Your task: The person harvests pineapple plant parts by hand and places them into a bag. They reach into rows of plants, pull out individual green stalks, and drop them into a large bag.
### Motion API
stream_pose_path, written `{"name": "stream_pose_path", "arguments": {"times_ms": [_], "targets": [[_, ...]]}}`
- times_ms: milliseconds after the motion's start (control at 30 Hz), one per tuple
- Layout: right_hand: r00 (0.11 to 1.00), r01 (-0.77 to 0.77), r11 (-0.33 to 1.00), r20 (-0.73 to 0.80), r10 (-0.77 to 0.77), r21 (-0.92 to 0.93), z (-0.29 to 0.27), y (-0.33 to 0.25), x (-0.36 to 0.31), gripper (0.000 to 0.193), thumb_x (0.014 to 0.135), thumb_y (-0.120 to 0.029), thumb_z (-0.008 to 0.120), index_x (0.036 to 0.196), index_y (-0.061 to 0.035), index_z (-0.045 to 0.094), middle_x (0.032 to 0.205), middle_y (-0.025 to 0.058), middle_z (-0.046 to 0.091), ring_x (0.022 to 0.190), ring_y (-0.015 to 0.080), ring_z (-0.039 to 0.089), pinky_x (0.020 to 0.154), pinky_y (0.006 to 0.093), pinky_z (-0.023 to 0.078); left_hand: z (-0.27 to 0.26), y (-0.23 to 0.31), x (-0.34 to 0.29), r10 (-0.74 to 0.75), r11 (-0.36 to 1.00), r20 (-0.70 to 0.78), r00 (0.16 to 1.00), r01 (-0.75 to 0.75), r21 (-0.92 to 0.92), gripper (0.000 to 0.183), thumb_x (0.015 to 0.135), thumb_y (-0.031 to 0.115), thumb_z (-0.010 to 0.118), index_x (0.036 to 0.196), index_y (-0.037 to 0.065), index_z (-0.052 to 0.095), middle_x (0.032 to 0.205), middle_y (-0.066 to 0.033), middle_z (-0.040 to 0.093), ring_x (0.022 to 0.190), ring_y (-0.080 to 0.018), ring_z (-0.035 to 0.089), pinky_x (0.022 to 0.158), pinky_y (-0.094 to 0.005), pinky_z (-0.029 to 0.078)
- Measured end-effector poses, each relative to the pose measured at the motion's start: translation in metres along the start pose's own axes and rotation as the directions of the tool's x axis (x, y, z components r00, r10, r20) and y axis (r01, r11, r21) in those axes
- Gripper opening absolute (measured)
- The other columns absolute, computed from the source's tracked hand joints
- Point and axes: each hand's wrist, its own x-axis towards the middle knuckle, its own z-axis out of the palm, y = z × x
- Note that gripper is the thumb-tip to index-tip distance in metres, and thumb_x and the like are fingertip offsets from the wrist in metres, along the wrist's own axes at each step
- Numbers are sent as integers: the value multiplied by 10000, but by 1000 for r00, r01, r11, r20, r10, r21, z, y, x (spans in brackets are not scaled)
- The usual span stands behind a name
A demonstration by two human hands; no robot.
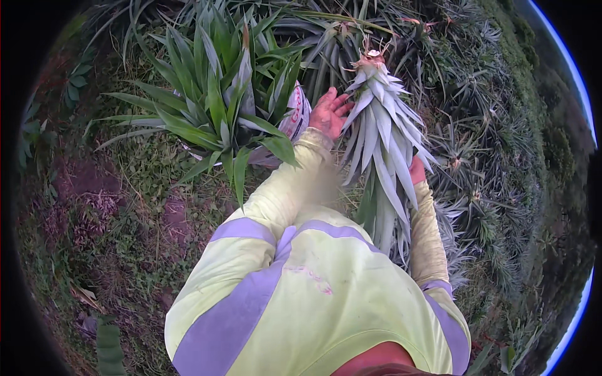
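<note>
A pineapple sucker (pixel 382 119) is upside down in front of me, its cut base with short roots at the top and its long silvery leaves pointing down toward my body. My right hand (pixel 417 170) grips it from the right among the leaves, its fingers mostly hidden behind them. Just left of the sucker, my left hand (pixel 329 113) is open, fingers apart and holding nothing, with the fingertips close to the leaves. By my left forearm stands a white printed sack (pixel 296 116) packed with green pineapple suckers (pixel 219 94).
Rows of growing pineapple plants (pixel 470 156) spread along the right and far side. Low weeds and grass (pixel 125 250) cover the ground on the left, with patches of bare reddish soil (pixel 91 178). A broad green leaf (pixel 110 348) lies at the lower left.
</note>
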Motion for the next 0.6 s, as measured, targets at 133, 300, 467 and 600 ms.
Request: {"name": "stream_pose_path", "arguments": {"times_ms": [133,300,467,600], "targets": [[987,127,988,-85,-135,-92,-28,-53,-7,582,737,-207,725,1226,29,515,1199,204,583,1150,323,539,977,388,405,-34,36,-7,40,985,-248,968,-80,-152,708,806,559,619,1250,81,343,1216,-163,428,1115,-380,450,967,-674,317],[966,219,808,5,-259,-547,-89,-115,-2,697,757,-300,728,1326,-30,429,1211,200,572,1099,381,556,923,407,440,-20,41,-18,36,909,-399,916,-196,-367,546,858,540,534,1131,80,426,1192,-153,437,1110,-372,451,961,-692,302],[917,386,605,217,-336,-696,-130,-219,16,709,752,-277,723,1344,-70,394,1141,174,599,997,369,594,818,394,497,-51,32,-16,118,977,-400,909,-178,-115,413,897,445,467,1106,90,444,1105,-134,472,1014,-361,515,908,-650,361],[862,504,329,445,-243,-799,-127,-305,33,622,710,-251,734,1263,-142,470,1006,122,621,906,332,624,738,416,517,-78,15,-38,149,987,-416,897,-111,114,354,908,425,431,1054,104,469,918,-69,519,803,-290,576,752,-539,454]]}}
